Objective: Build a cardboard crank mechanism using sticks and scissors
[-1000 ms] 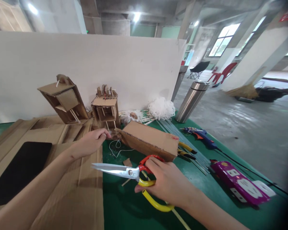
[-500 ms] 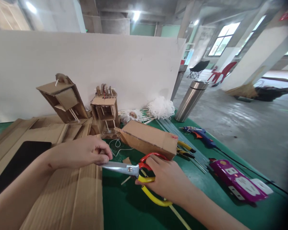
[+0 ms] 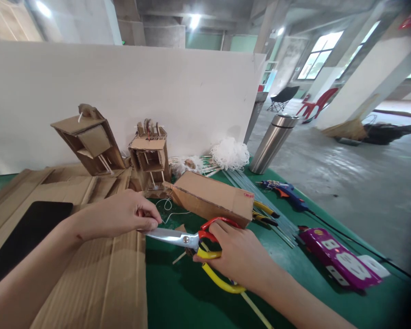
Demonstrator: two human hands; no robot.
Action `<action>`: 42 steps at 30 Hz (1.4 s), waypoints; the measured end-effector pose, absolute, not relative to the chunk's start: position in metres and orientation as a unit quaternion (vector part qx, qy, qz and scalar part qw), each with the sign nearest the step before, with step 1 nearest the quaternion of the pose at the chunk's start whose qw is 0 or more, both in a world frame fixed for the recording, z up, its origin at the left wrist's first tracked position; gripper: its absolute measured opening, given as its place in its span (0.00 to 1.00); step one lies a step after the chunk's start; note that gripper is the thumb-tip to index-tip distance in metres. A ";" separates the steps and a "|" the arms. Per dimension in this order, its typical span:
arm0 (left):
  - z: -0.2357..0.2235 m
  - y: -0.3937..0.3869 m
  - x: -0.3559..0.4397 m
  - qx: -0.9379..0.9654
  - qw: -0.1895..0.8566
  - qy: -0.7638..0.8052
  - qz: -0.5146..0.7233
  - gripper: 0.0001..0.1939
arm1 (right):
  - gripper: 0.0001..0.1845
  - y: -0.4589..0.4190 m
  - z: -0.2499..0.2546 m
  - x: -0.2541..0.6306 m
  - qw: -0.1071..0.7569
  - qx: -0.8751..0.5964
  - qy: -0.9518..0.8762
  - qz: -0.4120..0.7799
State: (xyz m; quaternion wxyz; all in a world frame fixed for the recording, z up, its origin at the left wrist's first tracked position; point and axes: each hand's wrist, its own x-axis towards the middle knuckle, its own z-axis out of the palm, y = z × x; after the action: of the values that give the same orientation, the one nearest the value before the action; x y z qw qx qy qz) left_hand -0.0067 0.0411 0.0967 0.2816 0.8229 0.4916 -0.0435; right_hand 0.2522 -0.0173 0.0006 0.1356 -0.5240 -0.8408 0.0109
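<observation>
My right hand (image 3: pixel 234 251) grips a pair of scissors (image 3: pixel 173 236) with red and yellow handles, the blades pointing left. My left hand (image 3: pixel 132 212) is closed in a pinch just above the blade tips; whatever the fingertips hold is too small to make out. A loose white string (image 3: pixel 173 213) curls on the table beside those fingertips. Behind the scissors lies a long closed cardboard box (image 3: pixel 212 196). Small cardboard scraps and a thin stick (image 3: pixel 179 258) lie under the blades.
Two cardboard models (image 3: pixel 89 141) stand at the back by a white panel (image 3: pixel 123 91). Flat cardboard (image 3: pixel 89 278) and a black slab (image 3: pixel 30 237) lie left. To the right are a steel flask (image 3: pixel 273 144), a glue gun (image 3: pixel 284 194), clear glue sticks and a purple power strip (image 3: pixel 339 258).
My left fingertips have shifted very slightly along the blade tips. My right hand and the scissors stay almost in place.
</observation>
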 end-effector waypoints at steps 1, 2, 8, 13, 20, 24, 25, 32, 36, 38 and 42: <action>0.097 0.041 -0.007 0.823 0.281 0.491 -0.043 0.13 | 0.28 -0.017 0.001 0.252 0.136 -0.525 -0.840 0.010; 0.097 0.041 -0.007 0.824 0.281 0.490 -0.041 0.13 | 0.28 -0.017 0.001 0.252 0.136 -0.525 -0.840 0.010; 0.097 0.040 -0.006 0.827 0.286 0.484 -0.027 0.14 | 0.28 -0.017 0.002 0.252 0.131 -0.530 -0.838 0.026; 0.096 0.041 -0.003 0.822 0.291 0.488 -0.043 0.14 | 0.28 -0.018 0.005 0.249 0.117 -0.547 -0.827 0.047; 0.096 0.039 -0.004 0.823 0.290 0.484 -0.057 0.14 | 0.31 -0.021 0.007 0.249 0.099 -0.556 -0.821 0.079; 0.095 0.040 -0.005 0.826 0.294 0.478 -0.046 0.14 | 0.32 -0.021 0.007 0.248 0.096 -0.556 -0.822 0.077; 0.094 0.040 -0.006 0.827 0.294 0.477 -0.045 0.13 | 0.32 -0.021 0.007 0.248 0.096 -0.555 -0.823 0.074; 0.089 0.041 -0.005 0.827 0.287 0.479 -0.058 0.13 | 0.33 -0.019 0.005 0.248 0.099 -0.550 -0.828 0.049; 0.086 0.040 -0.006 0.835 0.284 0.468 -0.052 0.13 | 0.33 -0.017 0.001 0.249 0.094 -0.539 -0.836 0.046; 0.085 0.040 -0.006 0.836 0.296 0.461 -0.038 0.13 | 0.33 -0.017 0.001 0.249 0.095 -0.534 -0.839 0.051; 0.088 0.039 -0.006 0.837 0.300 0.457 -0.027 0.13 | 0.32 -0.018 0.002 0.248 0.097 -0.526 -0.843 0.058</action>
State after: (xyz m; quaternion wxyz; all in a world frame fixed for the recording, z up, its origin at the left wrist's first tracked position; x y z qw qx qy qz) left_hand -0.0061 0.0391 0.0876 0.2998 0.8371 0.4569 -0.0268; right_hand 0.2483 -0.0180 0.0024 0.0965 -0.5264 -0.8427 0.0583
